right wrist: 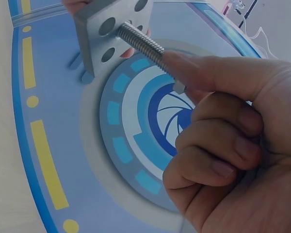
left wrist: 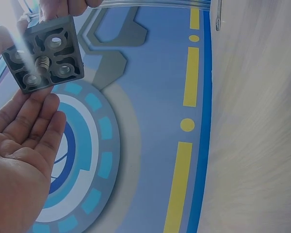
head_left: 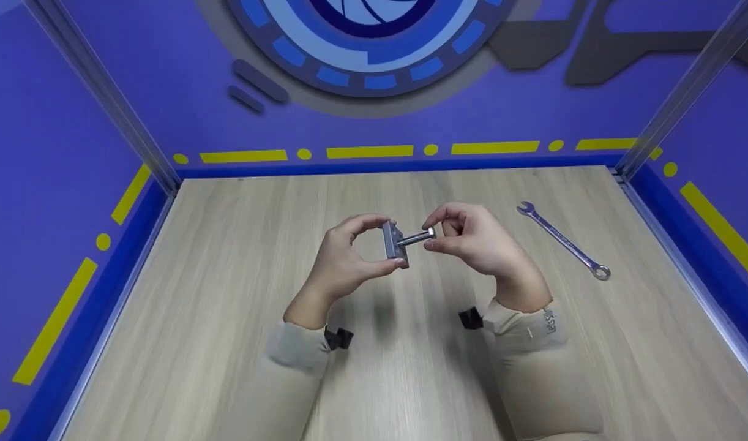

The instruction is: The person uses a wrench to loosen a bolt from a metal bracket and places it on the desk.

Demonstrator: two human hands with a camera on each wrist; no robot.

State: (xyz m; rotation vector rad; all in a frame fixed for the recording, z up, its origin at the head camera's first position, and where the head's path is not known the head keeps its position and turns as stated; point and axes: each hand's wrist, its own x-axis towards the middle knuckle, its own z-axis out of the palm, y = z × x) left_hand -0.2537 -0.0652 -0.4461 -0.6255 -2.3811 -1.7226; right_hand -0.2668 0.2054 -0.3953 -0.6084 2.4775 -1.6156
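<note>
Between the thumb and fingers of my left hand [head_left: 340, 263], a grey square plate [head_left: 389, 242] is gripped by its edges above the table. A silver threaded bolt [head_left: 414, 238] sticks out of the plate's middle toward the right. My right hand [head_left: 479, 242] pinches the bolt near its hex head with thumb and index finger, the other fingers curled in. In the right wrist view the plate [right wrist: 97, 51] shows a flat face with round holes. Its recessed back [left wrist: 53, 51] faces the left wrist camera, where the bolt's threaded end [left wrist: 42, 64] shows at the centre hole.
A combination wrench [head_left: 564, 241] lies slantwise on the wooden table [head_left: 227, 294], right of my right hand. Blue printed panels [head_left: 374, 131] enclose the table at the back and sides, with metal posts at the corners.
</note>
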